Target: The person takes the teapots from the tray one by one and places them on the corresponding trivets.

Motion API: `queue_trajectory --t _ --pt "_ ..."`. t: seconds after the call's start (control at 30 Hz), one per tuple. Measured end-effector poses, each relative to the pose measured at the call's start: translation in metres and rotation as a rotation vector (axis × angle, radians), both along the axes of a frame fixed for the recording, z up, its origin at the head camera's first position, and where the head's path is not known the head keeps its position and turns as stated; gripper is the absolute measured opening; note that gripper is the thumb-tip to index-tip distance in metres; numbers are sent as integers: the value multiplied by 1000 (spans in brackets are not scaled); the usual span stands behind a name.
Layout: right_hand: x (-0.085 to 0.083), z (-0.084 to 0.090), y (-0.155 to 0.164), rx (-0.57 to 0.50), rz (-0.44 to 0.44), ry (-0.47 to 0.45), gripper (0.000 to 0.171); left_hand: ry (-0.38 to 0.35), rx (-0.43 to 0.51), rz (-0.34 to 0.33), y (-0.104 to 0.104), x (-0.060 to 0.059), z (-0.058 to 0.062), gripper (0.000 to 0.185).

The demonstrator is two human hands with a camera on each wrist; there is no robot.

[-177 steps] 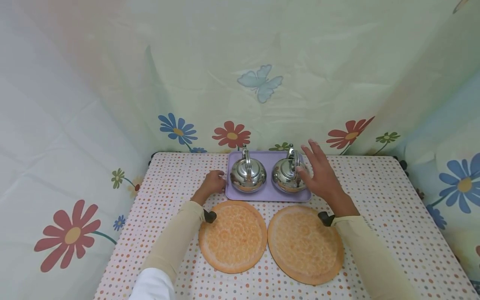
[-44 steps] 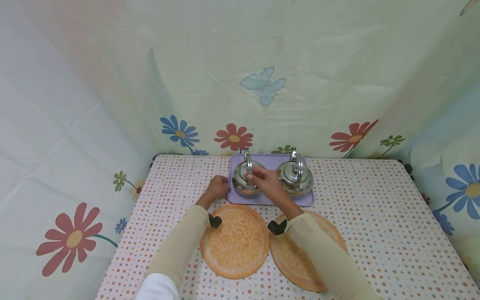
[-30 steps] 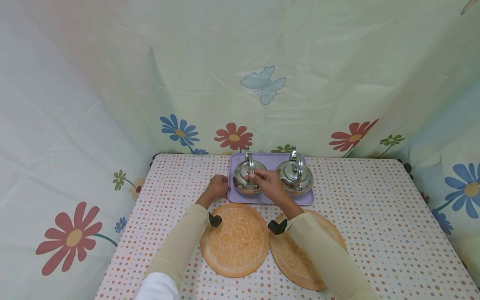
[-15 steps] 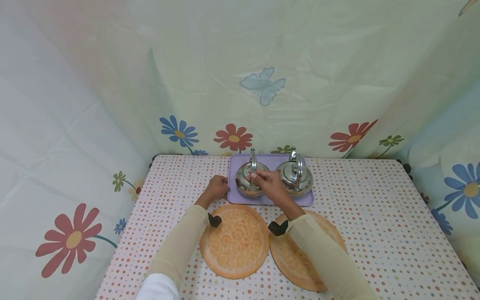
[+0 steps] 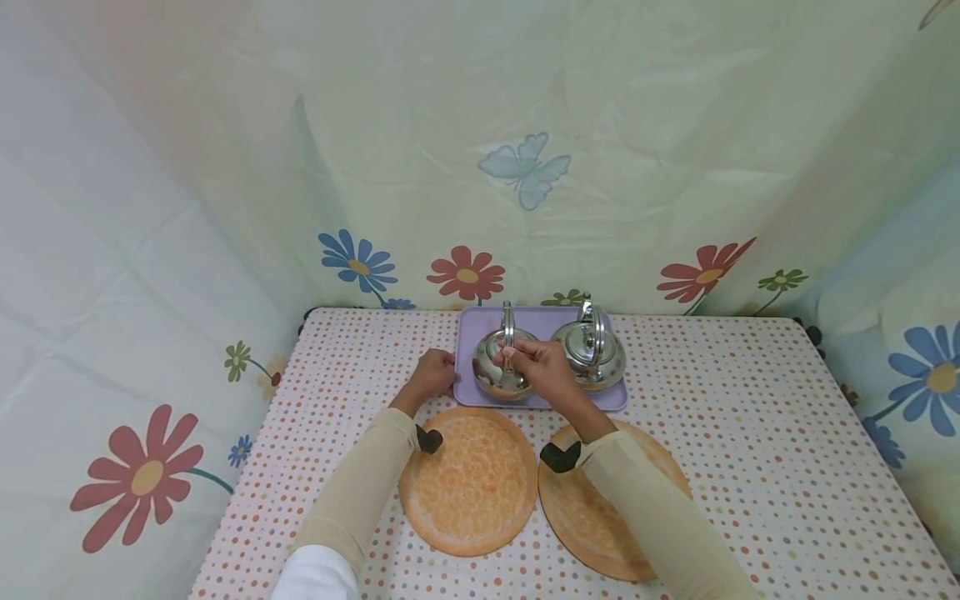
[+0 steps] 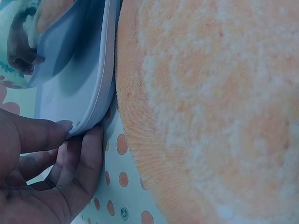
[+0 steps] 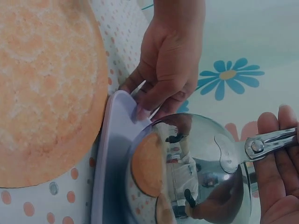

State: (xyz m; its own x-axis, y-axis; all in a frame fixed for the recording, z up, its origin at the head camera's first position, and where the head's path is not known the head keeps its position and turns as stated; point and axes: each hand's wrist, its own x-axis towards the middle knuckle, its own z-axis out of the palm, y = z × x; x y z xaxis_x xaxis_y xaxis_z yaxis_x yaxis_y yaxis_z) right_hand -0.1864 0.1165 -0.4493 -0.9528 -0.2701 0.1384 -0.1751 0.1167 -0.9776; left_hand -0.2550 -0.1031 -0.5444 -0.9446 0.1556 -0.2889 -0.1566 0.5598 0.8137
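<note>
A lilac tray holds two shiny metal kettles at the back of the table. My left hand pinches the tray's near left corner, thumb on top of the rim and fingers curled underneath. On the left kettle, my right hand grips the upright handle. In the right wrist view that kettle overlaps the tray, its handle lying across the right hand's fingers. The right kettle stands close beside it, partly behind the right hand.
Two round, bread-patterned mats lie in front of the tray, the left mat and the right mat, which my right forearm partly covers. A dotted cloth covers the table. Flower-printed curtains hang behind and at both sides.
My right hand has gone from the right kettle to the left one's handle. Lately the left kettle has shifted slightly right and nearer with it. My left hand stays at the tray's edge.
</note>
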Motion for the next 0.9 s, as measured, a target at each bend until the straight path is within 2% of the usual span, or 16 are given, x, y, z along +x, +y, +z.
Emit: queue_trajectory --t 0.2,0.63,0.9 --pt "4 5 -1 5 10 14 25 11 -12 4 0 -1 1 27" --pt "11 14 -3 -21 26 42 24 -17 -5 7 0 0 4 29" --pt "15 17 -2 -34 43 70 22 -16 -13 8 0 0 6 20"
